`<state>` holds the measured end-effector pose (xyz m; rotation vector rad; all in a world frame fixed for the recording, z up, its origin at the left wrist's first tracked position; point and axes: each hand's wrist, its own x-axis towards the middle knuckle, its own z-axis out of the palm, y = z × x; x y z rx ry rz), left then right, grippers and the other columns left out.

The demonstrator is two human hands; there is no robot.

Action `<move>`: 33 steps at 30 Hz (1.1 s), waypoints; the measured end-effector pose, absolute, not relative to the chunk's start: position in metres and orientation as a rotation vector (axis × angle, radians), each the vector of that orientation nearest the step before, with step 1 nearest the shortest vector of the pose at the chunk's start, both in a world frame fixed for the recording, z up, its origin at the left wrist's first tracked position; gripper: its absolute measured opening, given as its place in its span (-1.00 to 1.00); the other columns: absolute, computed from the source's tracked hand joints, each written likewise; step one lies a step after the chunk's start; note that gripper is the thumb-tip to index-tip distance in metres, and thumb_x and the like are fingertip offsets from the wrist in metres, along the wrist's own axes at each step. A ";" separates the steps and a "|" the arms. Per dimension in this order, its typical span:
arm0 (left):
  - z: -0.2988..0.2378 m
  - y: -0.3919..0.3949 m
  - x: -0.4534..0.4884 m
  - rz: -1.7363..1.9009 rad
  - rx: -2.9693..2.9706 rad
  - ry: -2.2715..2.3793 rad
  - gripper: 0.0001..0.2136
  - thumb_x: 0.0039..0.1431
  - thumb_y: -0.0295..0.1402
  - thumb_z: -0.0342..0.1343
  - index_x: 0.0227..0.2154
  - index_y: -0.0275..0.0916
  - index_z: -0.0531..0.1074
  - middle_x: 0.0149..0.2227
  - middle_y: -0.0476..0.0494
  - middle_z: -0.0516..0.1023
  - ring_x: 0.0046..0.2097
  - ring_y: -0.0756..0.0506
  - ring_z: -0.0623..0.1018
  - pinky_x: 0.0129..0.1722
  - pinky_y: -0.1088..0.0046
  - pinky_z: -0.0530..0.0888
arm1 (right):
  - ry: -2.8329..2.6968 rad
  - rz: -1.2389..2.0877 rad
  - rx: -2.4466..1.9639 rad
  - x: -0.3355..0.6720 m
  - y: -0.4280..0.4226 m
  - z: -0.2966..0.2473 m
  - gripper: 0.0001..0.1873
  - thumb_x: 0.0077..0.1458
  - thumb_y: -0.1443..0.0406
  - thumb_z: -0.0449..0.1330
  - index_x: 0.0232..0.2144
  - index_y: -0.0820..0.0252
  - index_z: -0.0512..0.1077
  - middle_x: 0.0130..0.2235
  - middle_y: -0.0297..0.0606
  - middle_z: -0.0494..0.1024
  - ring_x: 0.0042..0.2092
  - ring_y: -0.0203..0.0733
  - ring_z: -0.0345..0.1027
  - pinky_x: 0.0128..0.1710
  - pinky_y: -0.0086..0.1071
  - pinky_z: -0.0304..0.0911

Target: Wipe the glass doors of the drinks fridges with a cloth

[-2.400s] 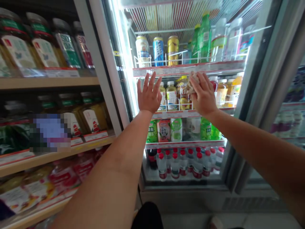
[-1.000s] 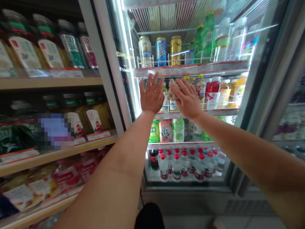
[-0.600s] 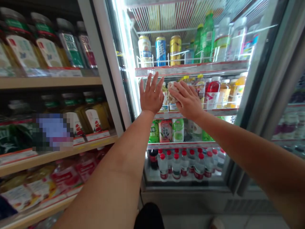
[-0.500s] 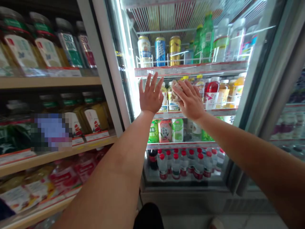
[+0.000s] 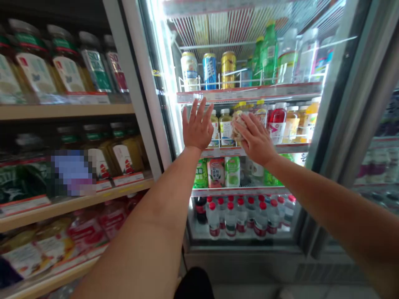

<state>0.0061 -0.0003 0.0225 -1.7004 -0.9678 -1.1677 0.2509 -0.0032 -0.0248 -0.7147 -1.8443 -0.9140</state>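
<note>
My left hand lies flat against the glass door of a lit drinks fridge, its fingers spread and nothing in it. To its right, my right hand presses a crumpled, pale brownish cloth on the same glass. The cloth shows at the fingertips and on the left side of the hand; the rest is hidden under the palm. Behind the glass, near the hands, stand juice bottles such as a yellow-labelled one and a red one.
Wooden shelves with several large bottles stand at the left, beside the metal door frame. Inside the fridge are cans, a green bottle and red-capped water bottles. Another fridge door is at the right.
My right hand has slid a little to the right and slightly down across the glass with the cloth. The left hand keeps its place.
</note>
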 end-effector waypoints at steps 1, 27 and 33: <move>0.022 0.000 0.006 -1.169 -1.700 -0.968 -0.41 0.31 -0.44 -0.06 0.39 -0.06 0.16 0.46 -0.07 0.11 0.51 -0.20 -0.05 0.48 -0.08 -0.23 | -1.869 -0.932 -0.700 0.252 -0.003 -0.027 -0.27 0.29 0.39 0.07 0.43 -0.13 0.05 0.46 -0.33 0.12 0.50 0.03 -0.14 0.43 0.06 0.03; 0.022 -0.003 0.007 -1.208 -1.731 -0.946 -0.42 0.32 -0.42 -0.10 0.39 -0.05 0.15 0.46 -0.07 0.12 0.51 -0.19 -0.04 0.48 -0.12 -0.22 | -1.828 -0.818 -0.753 0.249 -0.008 -0.033 -0.30 0.30 0.36 0.05 0.43 -0.10 0.07 0.47 -0.32 0.11 0.50 0.03 -0.14 0.45 0.12 -0.03; 0.021 -0.002 0.006 -1.162 -1.684 -0.958 -0.45 0.35 -0.41 -0.11 0.39 -0.07 0.16 0.46 -0.09 0.12 0.50 -0.19 -0.01 0.48 -0.09 -0.17 | -1.935 -0.871 -0.691 0.231 -0.007 -0.036 -0.38 0.33 0.36 0.03 0.39 -0.04 0.16 0.46 -0.28 0.14 0.50 -0.02 -0.17 0.45 0.07 -0.02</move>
